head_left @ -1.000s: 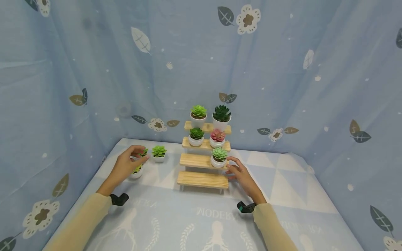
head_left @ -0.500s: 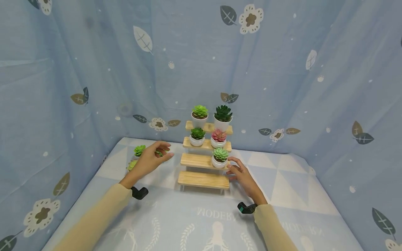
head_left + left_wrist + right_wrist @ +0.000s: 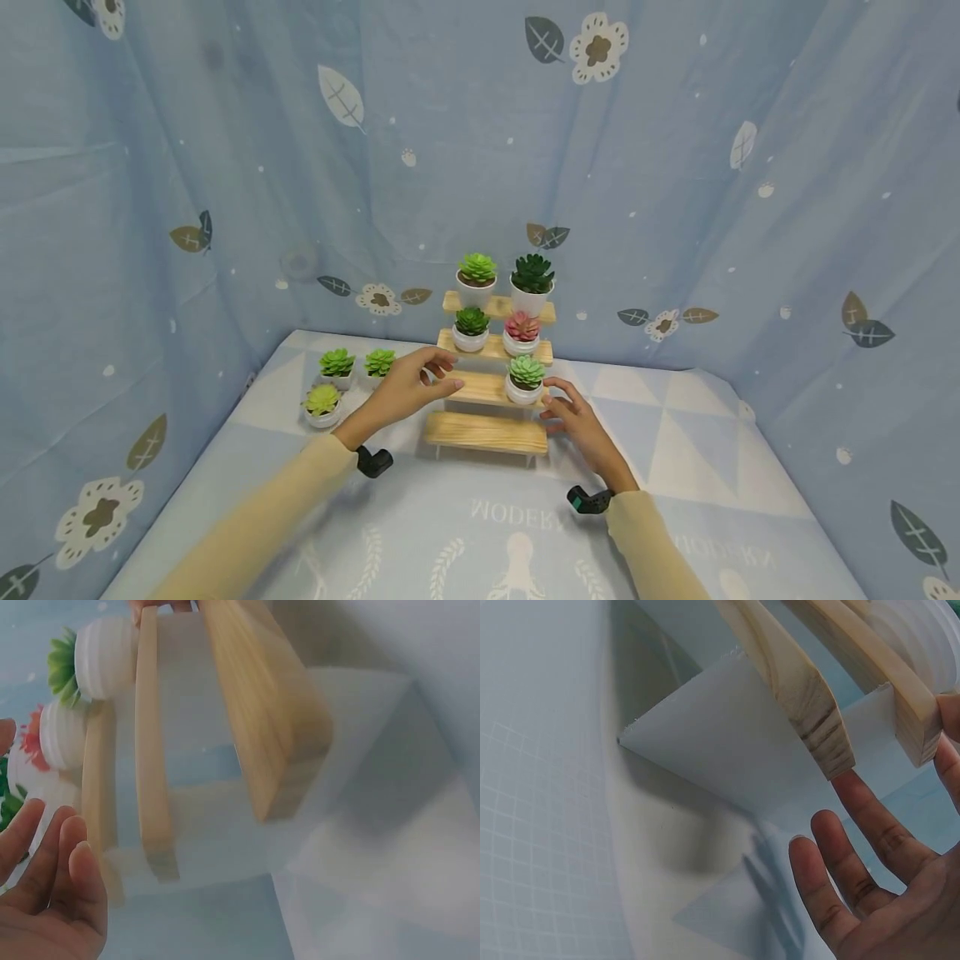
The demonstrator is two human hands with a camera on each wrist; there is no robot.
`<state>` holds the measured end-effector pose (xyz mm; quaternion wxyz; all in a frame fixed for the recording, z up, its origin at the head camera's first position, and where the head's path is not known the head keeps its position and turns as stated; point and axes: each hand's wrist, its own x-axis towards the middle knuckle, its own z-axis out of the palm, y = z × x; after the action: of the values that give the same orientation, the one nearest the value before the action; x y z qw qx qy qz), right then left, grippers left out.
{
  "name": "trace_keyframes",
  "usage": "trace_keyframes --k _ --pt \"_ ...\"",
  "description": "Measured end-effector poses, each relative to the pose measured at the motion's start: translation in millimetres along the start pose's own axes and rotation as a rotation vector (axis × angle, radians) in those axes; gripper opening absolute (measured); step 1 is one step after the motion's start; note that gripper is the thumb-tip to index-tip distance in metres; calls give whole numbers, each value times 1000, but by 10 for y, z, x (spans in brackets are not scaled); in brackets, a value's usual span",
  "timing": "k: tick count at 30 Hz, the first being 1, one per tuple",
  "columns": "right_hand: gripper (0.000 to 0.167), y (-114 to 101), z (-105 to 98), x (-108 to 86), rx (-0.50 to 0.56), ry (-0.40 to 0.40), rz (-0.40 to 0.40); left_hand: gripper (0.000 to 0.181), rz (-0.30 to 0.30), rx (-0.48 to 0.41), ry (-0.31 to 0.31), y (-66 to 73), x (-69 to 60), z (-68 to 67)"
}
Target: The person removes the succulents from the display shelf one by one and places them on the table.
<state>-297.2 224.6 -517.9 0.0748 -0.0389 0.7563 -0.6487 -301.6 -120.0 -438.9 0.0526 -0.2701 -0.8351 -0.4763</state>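
Note:
A tiered wooden plant stand [image 3: 486, 432] holds several potted artificial succulents in white pots. On its second-lowest step, at the right, sits a pale green succulent [image 3: 526, 373]. My left hand [image 3: 405, 387] hovers by the left end of that step, fingers bent loosely around nothing. At the stand's right end, my right hand [image 3: 585, 427] touches the step ends with extended fingertips [image 3: 849, 787], the palm apart from the wood. Above stand a red-pink succulent [image 3: 522, 327] and a dark green succulent [image 3: 471, 323], both on one step.
Left of the stand, a yellow-green succulent [image 3: 322, 402] and two green ones, the left succulent [image 3: 337, 365] and the right succulent [image 3: 378, 363], rest on the patterned tablecloth [image 3: 420, 517]. The top step carries two taller pots. A blue curtain [image 3: 480, 150] surrounds the table's back and sides.
My left hand has moved right, from beside the loose succulents to the stand's left side, with nothing in it. My right hand stays at the right end.

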Motion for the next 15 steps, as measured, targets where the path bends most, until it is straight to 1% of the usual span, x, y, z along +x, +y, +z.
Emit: trace_keyframes --k 5,9,15 --pt "51 -5 12 8 -5 5 -11 38 34 -12 -29 54 82 128" --pt "52 -12 11 -1 -8 -2 -12 41 36 -41 -56 85 134 214" --pt "53 -18 19 -23 2 -12 -8 47 36 -60 -68 105 202 350"
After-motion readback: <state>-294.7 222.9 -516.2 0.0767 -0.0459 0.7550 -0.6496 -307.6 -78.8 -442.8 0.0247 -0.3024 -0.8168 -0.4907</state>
